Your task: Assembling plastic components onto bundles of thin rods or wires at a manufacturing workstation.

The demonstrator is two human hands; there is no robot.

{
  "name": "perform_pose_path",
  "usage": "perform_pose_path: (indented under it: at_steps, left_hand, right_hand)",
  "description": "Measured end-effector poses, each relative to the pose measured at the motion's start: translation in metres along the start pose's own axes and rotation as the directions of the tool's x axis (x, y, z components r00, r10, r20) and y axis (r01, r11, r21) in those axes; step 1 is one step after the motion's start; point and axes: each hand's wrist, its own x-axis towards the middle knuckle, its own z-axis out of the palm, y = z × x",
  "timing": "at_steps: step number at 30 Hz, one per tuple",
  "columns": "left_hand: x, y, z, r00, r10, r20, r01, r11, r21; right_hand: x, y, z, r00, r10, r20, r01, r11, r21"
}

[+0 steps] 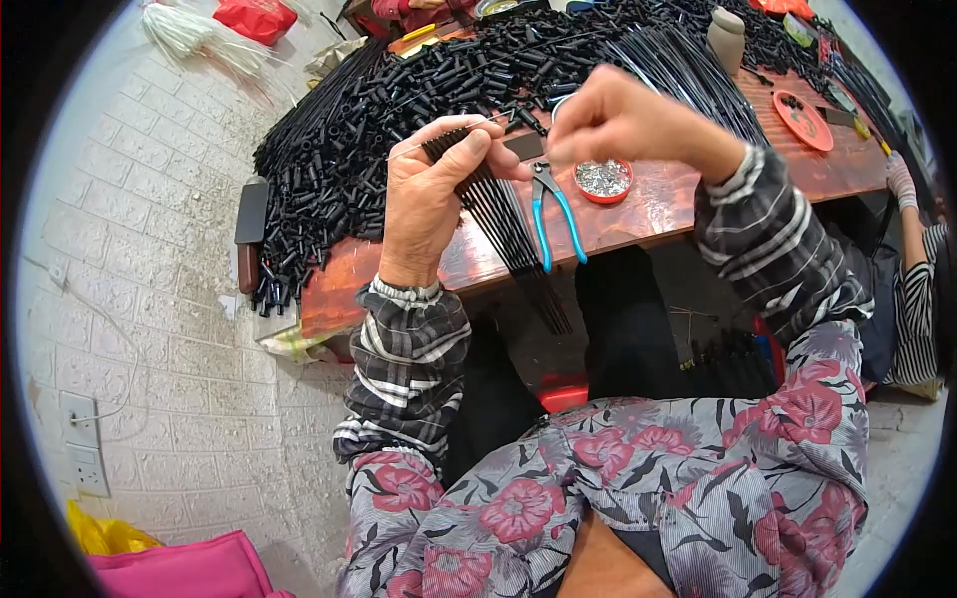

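Note:
My left hand is closed around one end of a bundle of thin black rods. The rods fan downward past the table's front edge. A thin pale wire or needle runs across their gripped ends, sticking out on both sides of the fingers. To the right, my right hand is raised over the table with its fingers curled, blurred by motion; anything between the fingertips is too small to make out. Below it lie blue-handled pliers and a red-rimmed round dish of small silvery metal pieces.
A large heap of short black tubes covers the back and left of the wooden table. Long black rods lie at the back right, near a beige bottle and an orange plate. Another person's gloved hand is at the right.

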Motion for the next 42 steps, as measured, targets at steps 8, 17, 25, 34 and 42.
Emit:
perform_pose_path:
  at_steps: [8,17,25,34,42]
  left_hand:
    - [0.007,-0.007,-0.004,0.997,0.022,0.074,-0.015,0.995,-0.1]
    - [-0.008,-0.05,-0.057,0.993,-0.033,-0.112,0.053,0.983,0.177]
    - [-0.012,-0.134,-0.061,0.946,0.203,0.252,-0.252,-0.022,0.967]
    - [-0.016,-0.125,-0.054,0.979,0.107,0.174,-0.182,0.074,0.981]
    - [-0.02,-0.119,-0.056,0.985,0.056,0.162,-0.162,0.004,0.987]
  right_hand:
    - [0.023,0.01,0.068,0.983,0.122,0.141,-0.058,0.92,-0.388]
    - [0.034,0.041,0.088,0.967,-0.105,0.232,0.146,0.975,-0.169]
    - [0.03,0.039,0.108,0.914,-0.36,0.186,0.396,0.889,-0.229]
    - [0.002,0.008,0.131,0.833,-0.526,0.17,0.552,0.778,-0.3]
    - [0.007,0.0,0.108,0.806,-0.406,0.431,0.521,0.833,-0.189]
